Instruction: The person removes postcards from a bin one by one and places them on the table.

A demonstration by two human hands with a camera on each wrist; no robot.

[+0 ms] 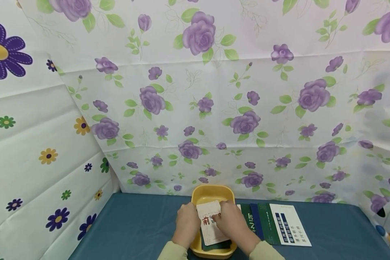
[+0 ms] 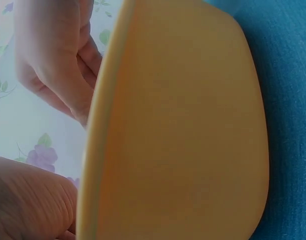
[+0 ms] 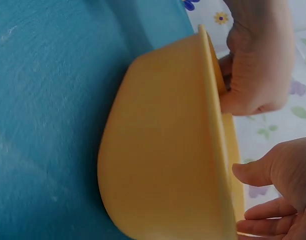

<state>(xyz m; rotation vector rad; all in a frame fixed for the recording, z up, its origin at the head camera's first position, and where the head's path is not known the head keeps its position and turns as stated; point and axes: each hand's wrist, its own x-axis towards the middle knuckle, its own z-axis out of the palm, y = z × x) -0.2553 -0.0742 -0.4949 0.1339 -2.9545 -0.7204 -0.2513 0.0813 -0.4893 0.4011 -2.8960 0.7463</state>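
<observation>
A white booklet (image 1: 210, 233) with red and dark characters lies in the yellow basin (image 1: 203, 189), on top of a dark green booklet (image 1: 216, 247). My left hand (image 1: 186, 221) grips the white booklet's left edge, its fingers curled. At the upper right edge, my right hand (image 1: 233, 222) holds the booklet with its thumb across the printed face. The right wrist view shows the left hand (image 3: 260, 65) reaching over the basin rim, with the right hand (image 3: 288, 185) below it in the picture. The basin wall (image 2: 188, 125) hides the booklets and some fingertips in the left wrist view.
Just right of the basin, several booklets lie fanned out: a green one (image 1: 247, 215), a blue one (image 1: 256, 218), a dark green one (image 1: 269, 224) and a white one (image 1: 294, 224). A blue-green cloth (image 1: 133, 224) covers the table. Flower-printed sheets (image 1: 188, 122) hang behind and beside it.
</observation>
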